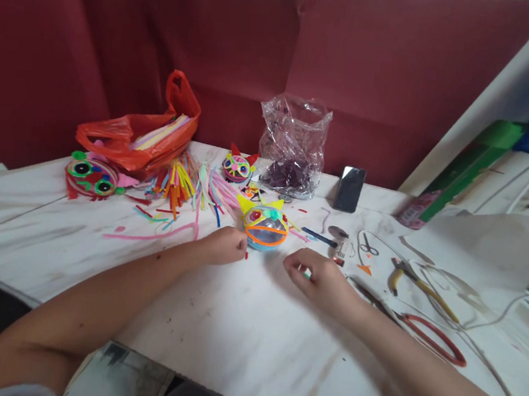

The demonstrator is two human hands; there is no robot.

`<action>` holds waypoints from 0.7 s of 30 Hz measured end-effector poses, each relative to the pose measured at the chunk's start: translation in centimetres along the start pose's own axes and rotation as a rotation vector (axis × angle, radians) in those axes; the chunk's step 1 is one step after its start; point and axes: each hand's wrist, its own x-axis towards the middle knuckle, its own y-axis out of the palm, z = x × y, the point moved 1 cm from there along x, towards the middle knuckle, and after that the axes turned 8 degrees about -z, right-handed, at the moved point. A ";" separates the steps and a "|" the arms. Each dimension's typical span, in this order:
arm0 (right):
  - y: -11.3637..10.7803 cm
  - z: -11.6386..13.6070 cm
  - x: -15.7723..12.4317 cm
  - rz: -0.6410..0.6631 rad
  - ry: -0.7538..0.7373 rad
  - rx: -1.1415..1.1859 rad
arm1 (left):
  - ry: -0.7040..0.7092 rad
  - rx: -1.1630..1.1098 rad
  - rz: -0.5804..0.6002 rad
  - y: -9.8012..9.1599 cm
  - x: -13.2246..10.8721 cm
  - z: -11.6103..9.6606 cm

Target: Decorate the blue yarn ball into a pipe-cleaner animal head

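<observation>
A small round craft face point(266, 227) with yellow pointed ears, red eyes and an orange mouth outline stands on the table in front of me. Just left of it, my left hand point(226, 245) is closed in a fist beside its edge; whatever may be in the fingers is hidden. To the right and nearer me, my right hand point(315, 275) is curled, thumb toward fingers, apart from the craft face. A tiny green and white bit shows by its fingers, too small to name. A small red scrap point(246, 256) lies by the left fist.
Pipe cleaners point(179, 188) and a red plastic bag point(131, 132) are at left, beside another craft face point(94, 179). Behind stand a smaller craft face point(238, 166), a clear bag point(295, 150) and a phone point(349, 190). Pliers point(428, 291), red-handled scissors point(435, 339) and small scissors point(367, 244) lie right.
</observation>
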 end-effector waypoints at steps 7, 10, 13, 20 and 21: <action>1.7 1.8 0.7 -0.071 0.363 0.461 | 0.317 -0.113 -0.373 -0.3 -2.9 -4.3; 1.9 2.5 0.8 -0.070 0.450 0.609 | 0.473 -0.029 -0.488 0.0 -3.6 -4.8; 1.8 2.9 0.8 -0.097 0.464 0.670 | 0.647 0.022 -0.574 0.2 -3.7 -4.7; 1.7 3.5 0.6 -0.094 0.464 0.684 | 0.838 0.154 -0.661 0.3 -4.0 -4.9; 1.6 3.3 0.7 -0.106 0.454 0.671 | 0.829 0.137 -0.659 0.2 -4.0 -4.9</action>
